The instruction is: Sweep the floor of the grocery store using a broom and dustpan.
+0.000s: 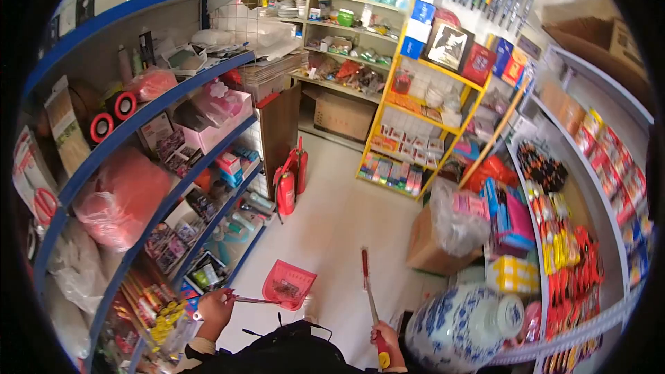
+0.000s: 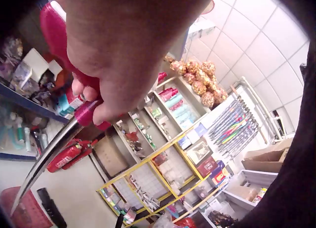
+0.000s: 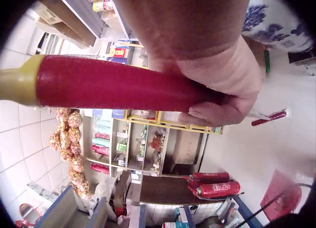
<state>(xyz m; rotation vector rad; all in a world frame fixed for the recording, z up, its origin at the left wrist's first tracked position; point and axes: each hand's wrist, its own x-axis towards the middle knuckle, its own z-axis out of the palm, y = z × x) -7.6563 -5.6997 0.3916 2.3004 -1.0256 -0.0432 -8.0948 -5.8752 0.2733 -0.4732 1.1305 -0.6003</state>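
My left hand (image 1: 216, 312) grips the red handle of a dustpan; its thin metal rod runs to the red pan (image 1: 289, 284), which holds some debris and is low over or on the floor. In the left wrist view the fingers of the left hand (image 2: 123, 55) wrap the pink-red handle (image 2: 59, 35). My right hand (image 1: 389, 346) holds a broom by its red and yellow handle (image 3: 108, 85). The broom's narrow red head (image 1: 365, 268) is at the floor, to the right of the pan and apart from it.
Blue-edged shelves (image 1: 145, 235) stand at left, with red fire extinguishers (image 1: 285, 190) beyond. At right are a blue-and-white vase (image 1: 454, 325), a cardboard box (image 1: 429, 239) and stocked grey shelves (image 1: 554, 256). A yellow rack (image 1: 415, 111) stands ahead, past the tiled floor (image 1: 325, 208).
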